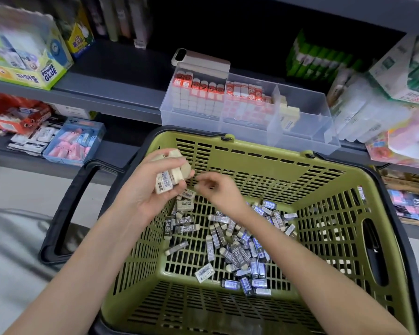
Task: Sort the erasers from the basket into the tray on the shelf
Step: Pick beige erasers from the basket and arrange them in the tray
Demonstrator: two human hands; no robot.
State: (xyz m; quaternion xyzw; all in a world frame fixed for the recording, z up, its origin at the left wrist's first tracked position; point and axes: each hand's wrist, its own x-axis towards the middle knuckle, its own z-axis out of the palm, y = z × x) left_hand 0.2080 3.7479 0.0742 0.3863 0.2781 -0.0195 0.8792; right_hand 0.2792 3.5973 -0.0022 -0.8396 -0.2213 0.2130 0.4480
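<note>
Gathering cream erasers seems the step: the left hand grips a small bundle of them over the far left corner of the basket. The right hand is just beside, fingers curled and blurred; whether it pinches anything I cannot tell. Better to square the bundle first, then carry it to the tray, into the compartment holding cream ones.
</note>
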